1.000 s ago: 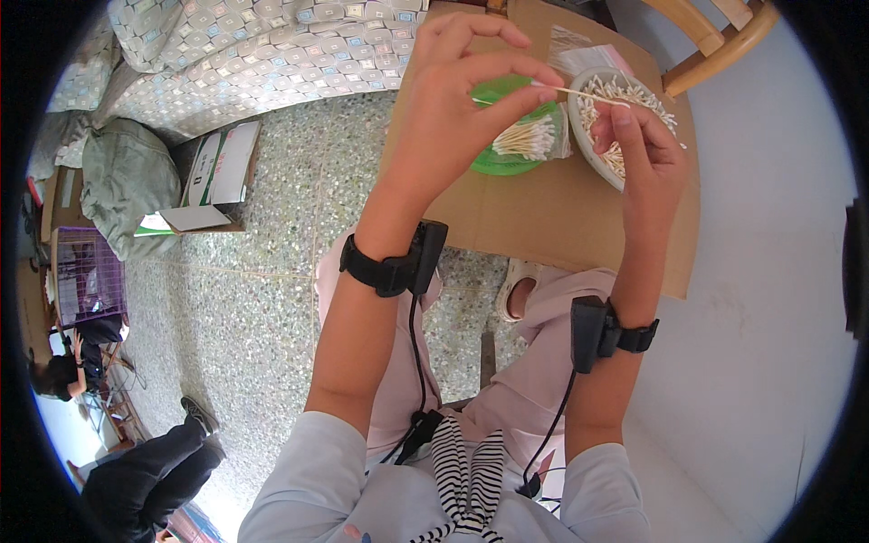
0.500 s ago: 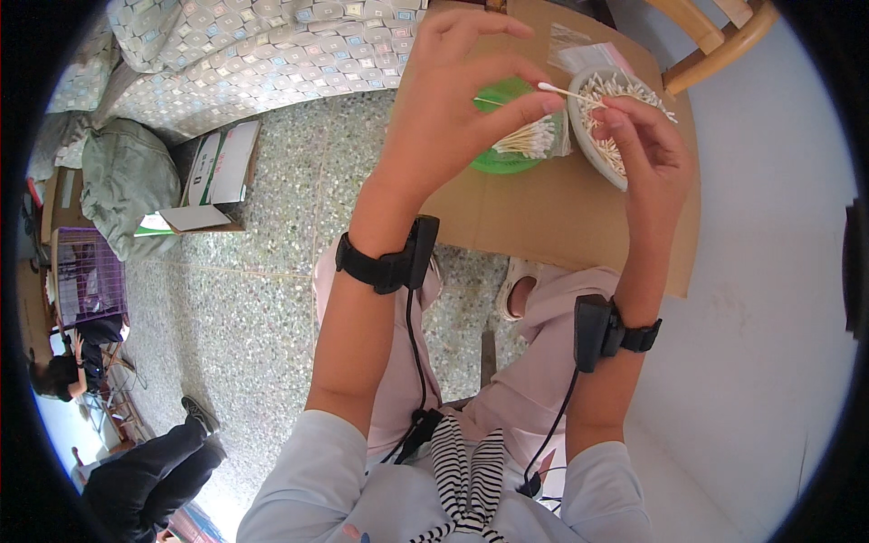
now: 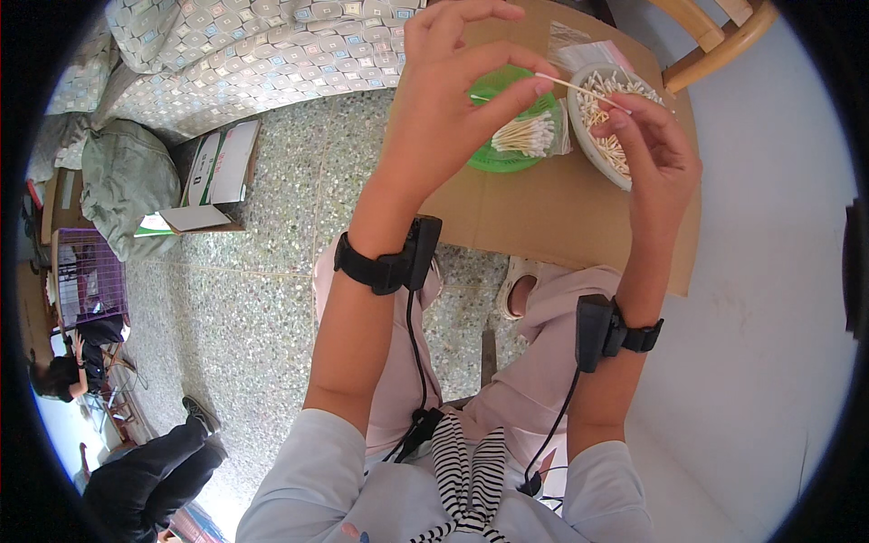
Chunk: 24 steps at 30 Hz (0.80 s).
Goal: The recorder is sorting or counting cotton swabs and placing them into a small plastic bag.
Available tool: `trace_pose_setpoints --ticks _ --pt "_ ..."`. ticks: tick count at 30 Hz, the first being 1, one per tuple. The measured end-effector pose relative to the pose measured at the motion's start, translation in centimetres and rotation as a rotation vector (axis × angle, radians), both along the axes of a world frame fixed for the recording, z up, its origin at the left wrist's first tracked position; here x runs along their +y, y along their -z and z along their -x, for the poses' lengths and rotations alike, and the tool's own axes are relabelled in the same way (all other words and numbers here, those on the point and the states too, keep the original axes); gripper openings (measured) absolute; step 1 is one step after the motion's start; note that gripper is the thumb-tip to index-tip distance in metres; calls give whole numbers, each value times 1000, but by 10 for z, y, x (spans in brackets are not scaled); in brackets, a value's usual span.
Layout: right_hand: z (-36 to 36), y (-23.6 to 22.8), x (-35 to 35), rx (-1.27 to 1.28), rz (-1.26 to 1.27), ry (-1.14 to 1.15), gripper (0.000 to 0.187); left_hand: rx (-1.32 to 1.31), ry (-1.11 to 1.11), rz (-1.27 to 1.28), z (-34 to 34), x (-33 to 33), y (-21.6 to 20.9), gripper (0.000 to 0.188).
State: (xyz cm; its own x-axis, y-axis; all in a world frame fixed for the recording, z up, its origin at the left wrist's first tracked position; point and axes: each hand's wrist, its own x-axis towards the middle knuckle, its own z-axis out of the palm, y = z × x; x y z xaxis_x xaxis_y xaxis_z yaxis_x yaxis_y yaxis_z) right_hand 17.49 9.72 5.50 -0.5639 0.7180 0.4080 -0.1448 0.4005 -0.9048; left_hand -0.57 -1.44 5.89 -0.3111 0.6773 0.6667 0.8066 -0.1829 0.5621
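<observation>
Fingers (image 3: 544,85) of the left hand (image 3: 442,113), thumb and index, are being held narrow about one end of a single cotton swab (image 3: 579,89), while its other end is being pinched by the fingers of the right hand (image 3: 659,149). The swab is being held aslant above a cardboard-covered table (image 3: 552,213). Loose swabs (image 3: 625,88) are being contained by a pale oval bowl (image 3: 588,149) at the right, partly hidden by the right hand; a bundle of swabs (image 3: 523,136) is being carried by a green basket (image 3: 502,166) to its left. The step in hand is apparently a swab being handled singly, perhaps being turned or checked. The next move seems to call for one end being released while the other is being gripped lightly.
</observation>
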Motion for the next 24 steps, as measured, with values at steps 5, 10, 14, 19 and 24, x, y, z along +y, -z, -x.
trace_pose_setpoints --ticks 5,10,14,19,24 --pt "0 1 5 79 72 17 19 -7 21 -3 0 0 -1 16" --pt "4 4 5 95 42 22 22 33 19 -39 3 -1 2 17" --pt "5 5 4 104 62 33 22 158 -71 -51 -3 -3 3 16" --pt "7 3 0 100 31 46 20 206 -83 -52 -9 3 7 19" --pt "8 4 0 121 41 22 19 203 -35 -106 -10 8 17 18"
